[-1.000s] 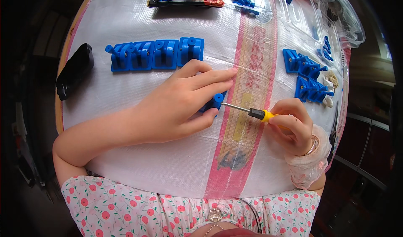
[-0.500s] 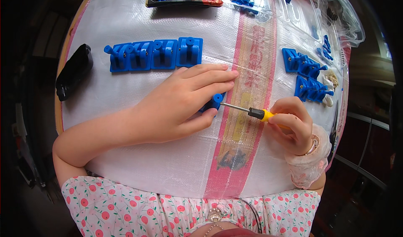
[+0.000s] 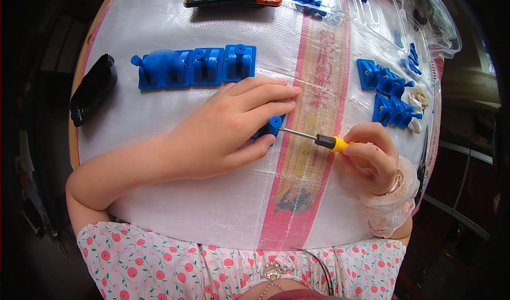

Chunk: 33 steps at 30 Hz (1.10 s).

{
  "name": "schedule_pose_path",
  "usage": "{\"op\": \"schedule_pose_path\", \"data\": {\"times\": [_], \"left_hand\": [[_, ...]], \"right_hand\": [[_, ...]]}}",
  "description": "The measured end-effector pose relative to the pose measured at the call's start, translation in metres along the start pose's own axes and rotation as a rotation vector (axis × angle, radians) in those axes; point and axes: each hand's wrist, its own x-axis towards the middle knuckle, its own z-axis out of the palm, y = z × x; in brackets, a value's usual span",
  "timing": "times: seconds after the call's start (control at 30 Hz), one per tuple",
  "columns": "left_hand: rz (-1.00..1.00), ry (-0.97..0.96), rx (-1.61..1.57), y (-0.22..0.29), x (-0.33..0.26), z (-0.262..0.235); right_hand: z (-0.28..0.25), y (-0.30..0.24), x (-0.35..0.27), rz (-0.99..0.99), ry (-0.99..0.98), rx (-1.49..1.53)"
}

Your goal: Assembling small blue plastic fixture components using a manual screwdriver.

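Observation:
My left hand [image 3: 241,117] is closed over a small blue plastic part [image 3: 274,122], pressing it down on the white woven sheet. Its round peg shows between thumb and forefinger, while my palm and fingers hide most of the rest. In my right hand [image 3: 372,154] is a screwdriver [image 3: 334,143] with a yellow and black handle, gripped by the fingertips. The metal shaft lies nearly level and points left, its tip meeting the blue part beside the peg. Beyond my left hand stands a row of several similar blue parts [image 3: 207,66].
More blue parts [image 3: 390,79] stand at the right, beside a crumpled whitish scrap [image 3: 418,101]. A black case [image 3: 94,90] lies far left. At the back are a black tray [image 3: 234,2] and clear plastic containers [image 3: 340,5] with small blue pieces. A woven sheet [image 3: 175,207] covers the table.
Both hands and the screwdriver hold almost the same position. My right hand has shifted very slightly right, its fingers turned a little on the handle.

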Motion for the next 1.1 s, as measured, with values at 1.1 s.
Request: {"op": "schedule_pose_path", "data": {"times": [1.1], "left_hand": [[0.025,0.025,0.001,-0.0018,0.0014,0.0012]], "right_hand": [[-0.0028,-0.0001,0.0014,-0.014,-0.017,0.033]]}}
